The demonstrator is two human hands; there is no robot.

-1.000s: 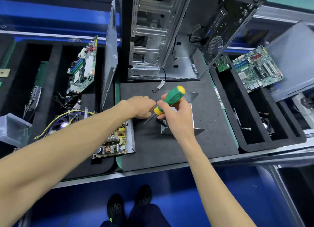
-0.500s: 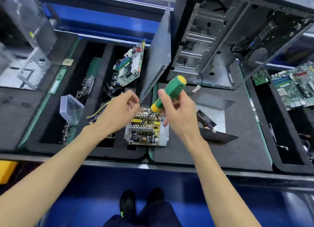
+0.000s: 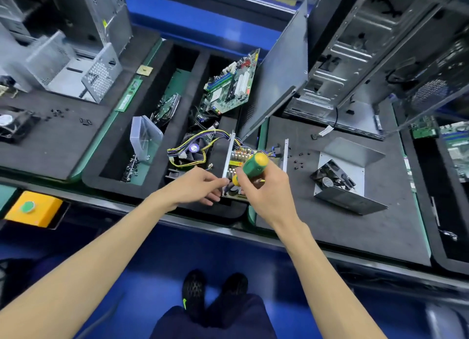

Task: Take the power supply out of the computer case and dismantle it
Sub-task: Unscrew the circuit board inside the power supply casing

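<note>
Since 0.5 s ago we have lowered both hands onto the opened power supply (image 3: 250, 166), which sits on the black foam just under them, outside the computer case (image 3: 355, 56) standing beyond our right hand. Our right hand (image 3: 264, 186) grips the green and yellow screwdriver (image 3: 252, 166), its tip hidden among the parts. Our left hand (image 3: 200, 186) pinches the near left edge of the supply's metal tray. Right of our right hand lies the cover with its fan (image 3: 332, 180).
</note>
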